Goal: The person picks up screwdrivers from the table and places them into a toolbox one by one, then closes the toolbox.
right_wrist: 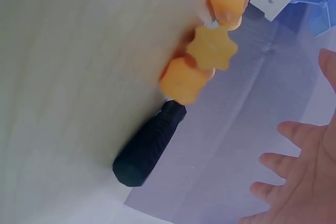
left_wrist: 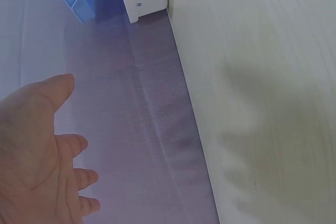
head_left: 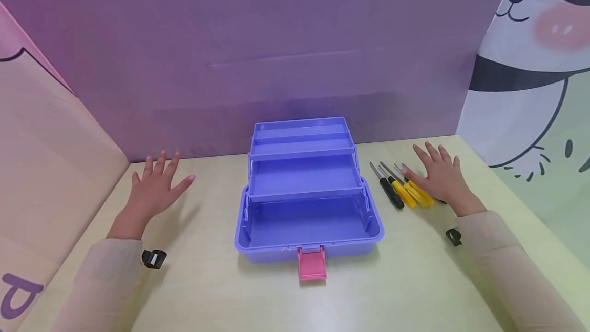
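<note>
A purple toolbox point(head_left: 310, 255) stands in the middle of the table with its tiered trays raised and a pink latch point(head_left: 312, 265) hanging at the front. To its right lie several screwdrivers point(head_left: 402, 193) with yellow and black handles. My right hand point(head_left: 438, 175) hovers over the right side of them, fingers spread, holding nothing. In the right wrist view, a black screwdriver handle point(right_wrist: 149, 145) and orange-yellow handle ends show below the palm. Left of the toolbox, my left hand point(head_left: 156, 191) is held above the table with its fingers spread, nothing in it.
A purple backdrop point(head_left: 295, 55) rises behind the light wood table point(head_left: 207, 291). Printed panels flank it, one with a cartoon panda point(head_left: 521, 81) on the right. Black wrist devices show at the left cuff point(head_left: 154, 258) and right cuff point(head_left: 454, 236).
</note>
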`<state>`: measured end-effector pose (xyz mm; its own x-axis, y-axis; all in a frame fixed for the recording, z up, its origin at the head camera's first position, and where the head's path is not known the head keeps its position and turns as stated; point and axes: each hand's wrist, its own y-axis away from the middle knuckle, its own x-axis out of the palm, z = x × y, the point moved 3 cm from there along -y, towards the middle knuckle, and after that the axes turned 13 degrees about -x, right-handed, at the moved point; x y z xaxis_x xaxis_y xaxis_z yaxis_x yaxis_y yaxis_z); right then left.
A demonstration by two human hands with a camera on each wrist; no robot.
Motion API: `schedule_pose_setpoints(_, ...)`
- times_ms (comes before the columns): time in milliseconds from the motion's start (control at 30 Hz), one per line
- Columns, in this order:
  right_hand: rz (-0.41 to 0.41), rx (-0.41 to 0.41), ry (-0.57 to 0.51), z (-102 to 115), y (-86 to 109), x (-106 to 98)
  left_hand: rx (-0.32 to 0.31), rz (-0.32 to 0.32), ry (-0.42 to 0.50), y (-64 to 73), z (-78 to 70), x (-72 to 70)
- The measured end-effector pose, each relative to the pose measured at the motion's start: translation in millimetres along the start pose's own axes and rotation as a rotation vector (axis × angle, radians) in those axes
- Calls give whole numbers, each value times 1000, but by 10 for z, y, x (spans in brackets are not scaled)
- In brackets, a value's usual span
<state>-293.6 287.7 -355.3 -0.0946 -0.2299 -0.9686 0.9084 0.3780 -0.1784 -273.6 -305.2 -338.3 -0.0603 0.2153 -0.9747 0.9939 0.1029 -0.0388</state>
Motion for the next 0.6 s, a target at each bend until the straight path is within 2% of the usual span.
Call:
schedule_pose_setpoints(300,40,-22,-14,12,-4,-20,12,24,0,37,-45,-21)
schedule_pose_setpoints(600,50,-40,-16,49,6,-72,55,43,-8,31,-99,-74)
